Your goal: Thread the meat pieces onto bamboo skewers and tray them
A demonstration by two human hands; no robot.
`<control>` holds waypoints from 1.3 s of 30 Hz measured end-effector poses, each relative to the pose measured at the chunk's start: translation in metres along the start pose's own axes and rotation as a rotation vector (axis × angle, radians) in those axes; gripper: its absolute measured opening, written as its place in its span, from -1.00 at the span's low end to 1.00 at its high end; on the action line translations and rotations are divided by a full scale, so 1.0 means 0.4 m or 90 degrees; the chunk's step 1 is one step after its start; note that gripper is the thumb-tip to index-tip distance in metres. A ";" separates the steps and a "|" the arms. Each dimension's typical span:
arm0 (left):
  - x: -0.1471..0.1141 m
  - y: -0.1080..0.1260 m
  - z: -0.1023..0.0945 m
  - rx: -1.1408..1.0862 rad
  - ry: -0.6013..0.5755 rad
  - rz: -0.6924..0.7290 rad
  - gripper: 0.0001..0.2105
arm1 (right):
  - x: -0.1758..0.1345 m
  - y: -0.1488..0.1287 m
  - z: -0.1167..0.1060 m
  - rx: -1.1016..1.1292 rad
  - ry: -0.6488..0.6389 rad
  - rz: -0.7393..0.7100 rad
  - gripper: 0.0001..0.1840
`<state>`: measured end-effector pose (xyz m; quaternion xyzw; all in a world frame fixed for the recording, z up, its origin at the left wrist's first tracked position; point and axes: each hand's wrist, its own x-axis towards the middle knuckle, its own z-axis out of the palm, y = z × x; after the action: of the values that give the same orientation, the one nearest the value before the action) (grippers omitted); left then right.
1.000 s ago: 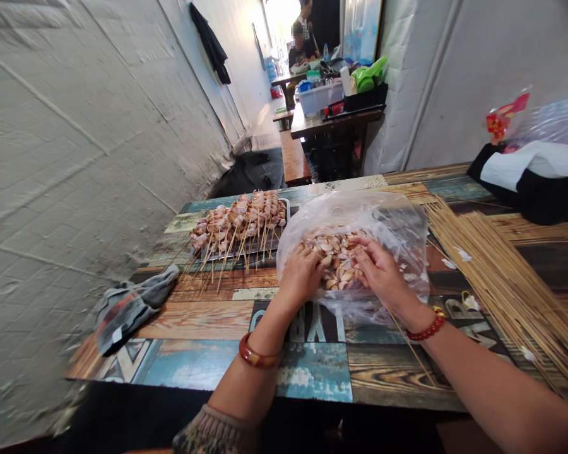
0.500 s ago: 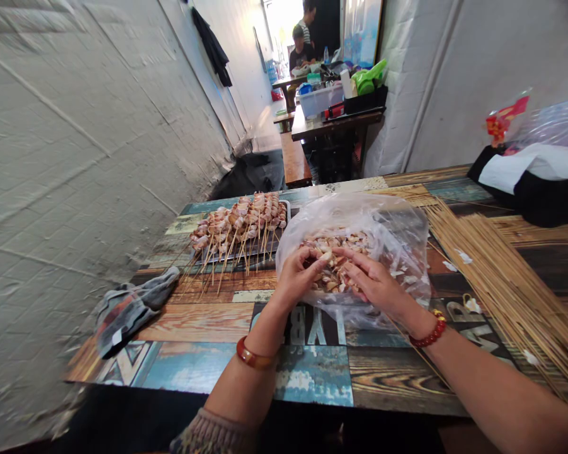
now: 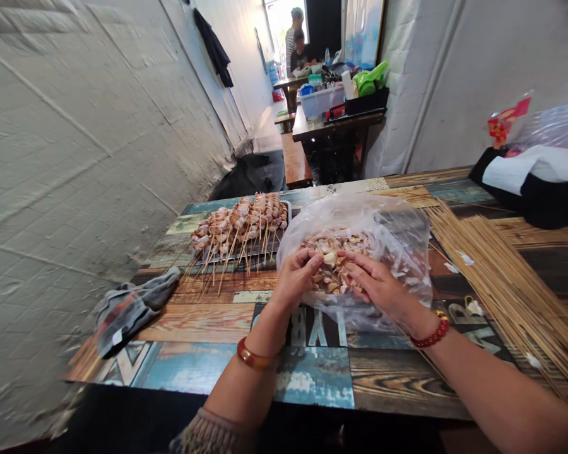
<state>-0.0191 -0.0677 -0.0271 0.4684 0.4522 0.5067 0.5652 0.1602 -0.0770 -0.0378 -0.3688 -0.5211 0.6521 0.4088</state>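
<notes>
Over an opened clear plastic bag (image 3: 303,221), my left hand (image 3: 296,274) pinches a pale garlic clove (image 3: 330,258) between thumb and fingers. On the clove's other side, the curled fingertips of my right hand (image 3: 376,284) meet it. Loose garlic cloves (image 3: 343,239) with pinkish skins fill the bag beneath both hands. A thin bamboo stick (image 3: 430,362) sticks out below my right wrist; whether that hand grips it is hidden. Left of the bag, garlic skewers (image 3: 246,214) lie heaped on a metal tray (image 3: 289,211), their bare ends pointing towards me.
Many bamboo skewers (image 3: 502,277) lie spread at the right. A grey cloth item (image 3: 137,309) rests near the table's left edge. At the back right sit a black bag (image 3: 553,198) and plastic packaging. Farther off, two people (image 3: 299,53) are by another table (image 3: 312,129).
My fingers have parted slightly, so more of the garlic clove shows between them. In the background, the standing person has shifted left.
</notes>
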 end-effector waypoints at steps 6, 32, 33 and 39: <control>0.006 -0.010 -0.003 -0.022 -0.023 -0.012 -0.66 | 0.000 0.001 0.004 0.021 0.009 0.004 -0.49; -0.005 -0.001 0.012 0.003 -0.061 0.024 -0.64 | -0.002 -0.003 0.020 0.052 -0.023 0.033 -0.50; -0.007 0.001 0.014 0.014 -0.060 0.025 -0.62 | -0.002 -0.003 0.020 0.050 -0.026 0.032 -0.51; -0.006 0.002 0.016 -0.010 -0.018 -0.019 -0.68 | 0.002 0.007 0.015 0.057 -0.018 0.030 -0.53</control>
<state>-0.0132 -0.0707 -0.0252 0.4642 0.4468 0.4950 0.5830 0.1540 -0.0787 -0.0395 -0.3527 -0.4883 0.6895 0.4022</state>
